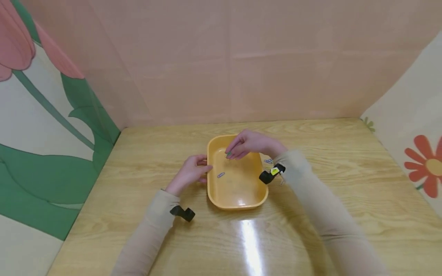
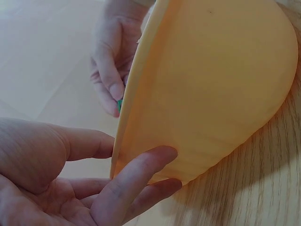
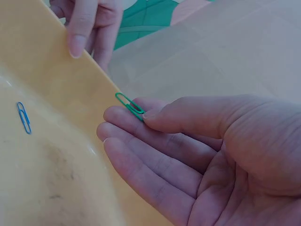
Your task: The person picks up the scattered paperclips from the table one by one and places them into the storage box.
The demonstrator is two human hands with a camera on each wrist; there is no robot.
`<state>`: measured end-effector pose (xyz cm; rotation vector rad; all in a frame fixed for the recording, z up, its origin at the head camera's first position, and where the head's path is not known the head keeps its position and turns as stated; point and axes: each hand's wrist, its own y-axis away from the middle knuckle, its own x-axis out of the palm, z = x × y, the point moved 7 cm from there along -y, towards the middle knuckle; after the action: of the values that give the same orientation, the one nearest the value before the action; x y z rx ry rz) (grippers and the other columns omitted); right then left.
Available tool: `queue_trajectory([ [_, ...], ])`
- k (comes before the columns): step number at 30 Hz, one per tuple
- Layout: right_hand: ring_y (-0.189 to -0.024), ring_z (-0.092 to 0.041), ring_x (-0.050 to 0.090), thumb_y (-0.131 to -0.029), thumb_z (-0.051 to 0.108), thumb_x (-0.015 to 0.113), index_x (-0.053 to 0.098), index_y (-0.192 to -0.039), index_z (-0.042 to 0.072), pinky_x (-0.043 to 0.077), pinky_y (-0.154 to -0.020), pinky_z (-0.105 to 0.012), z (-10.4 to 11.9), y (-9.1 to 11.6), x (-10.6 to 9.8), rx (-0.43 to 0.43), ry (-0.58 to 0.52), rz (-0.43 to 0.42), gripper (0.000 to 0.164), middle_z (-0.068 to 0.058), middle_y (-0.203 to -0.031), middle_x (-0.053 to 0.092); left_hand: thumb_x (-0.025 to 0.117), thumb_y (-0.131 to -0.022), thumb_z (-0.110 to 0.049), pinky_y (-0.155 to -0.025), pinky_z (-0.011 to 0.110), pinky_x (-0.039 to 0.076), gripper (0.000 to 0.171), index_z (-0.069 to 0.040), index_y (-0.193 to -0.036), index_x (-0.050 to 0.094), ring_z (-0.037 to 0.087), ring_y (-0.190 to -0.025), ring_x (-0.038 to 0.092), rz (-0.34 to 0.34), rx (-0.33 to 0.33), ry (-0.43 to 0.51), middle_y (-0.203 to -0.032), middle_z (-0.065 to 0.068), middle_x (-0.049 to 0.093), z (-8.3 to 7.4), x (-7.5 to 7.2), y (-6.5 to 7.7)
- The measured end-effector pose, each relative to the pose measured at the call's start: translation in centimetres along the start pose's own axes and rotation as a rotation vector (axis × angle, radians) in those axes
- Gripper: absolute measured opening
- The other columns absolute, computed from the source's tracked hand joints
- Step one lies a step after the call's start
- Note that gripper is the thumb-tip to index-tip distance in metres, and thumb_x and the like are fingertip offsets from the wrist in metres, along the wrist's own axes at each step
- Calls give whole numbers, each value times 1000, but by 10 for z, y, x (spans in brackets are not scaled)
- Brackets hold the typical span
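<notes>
A yellow plastic tray [image 1: 238,191] stands on the wooden table. My left hand [image 1: 191,171] grips its left rim, the thumb over the edge and the fingers against the outer wall. Above the tray's far half, my right hand [image 1: 250,143] pinches a green paper clip [image 3: 129,106] between thumb and forefinger. On the tray floor lies a blue paper clip [image 3: 23,117], which also shows in the head view. In the left wrist view the tray wall [image 2: 211,84] partly hides the right hand.
Several paper clips [image 1: 268,161] lie on the table just right of the tray, partly hidden by the right wrist and its black camera mount [image 1: 267,176]. A pink backdrop [image 1: 228,76] rises behind the table [image 1: 155,145]; flower-patterned panels flank it.
</notes>
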<state>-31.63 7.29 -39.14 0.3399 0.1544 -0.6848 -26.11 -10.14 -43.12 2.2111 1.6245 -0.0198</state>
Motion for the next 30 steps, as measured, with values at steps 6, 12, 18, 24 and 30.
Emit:
queue_trajectory([
  [6,-100,-42,63,-89,0,62,64,-110,-12,55,-81,-40,-6,-10,8,52,-4,-28,24,-18,-100,70,61,-93,-9,-69,36,58,47,2,-137,46,29,-95,64,-11,-4,-24,-124,20,56,2,-4,1],
  [12,-85,-27,69,-85,-6,63,63,-107,-13,57,-76,-38,-16,-22,17,129,26,-4,23,-17,-92,71,60,-94,-8,-68,35,58,47,2,-137,46,33,-99,63,-6,-6,-12,-124,21,55,4,-7,0],
  [18,-82,-27,70,-85,-9,63,61,-109,-14,56,-77,-41,-23,-29,22,184,44,-1,24,-22,-93,70,60,-93,-7,-66,34,58,46,4,-136,46,34,-98,63,-6,2,2,-124,23,55,5,-8,1],
  [24,-90,-31,68,-87,-6,62,61,-110,-10,55,-81,-42,-27,-31,17,225,68,-66,23,-23,-98,69,60,-93,-7,-67,36,58,47,4,-137,45,35,-98,63,-13,-2,12,-122,21,56,6,-10,2],
  [30,-89,-28,68,-89,-6,58,60,-111,-10,55,-80,-40,-21,-30,13,169,84,-59,23,-22,-99,69,59,-93,-5,-70,37,58,48,5,-138,43,38,-102,61,8,8,29,-127,25,53,4,-9,2],
])
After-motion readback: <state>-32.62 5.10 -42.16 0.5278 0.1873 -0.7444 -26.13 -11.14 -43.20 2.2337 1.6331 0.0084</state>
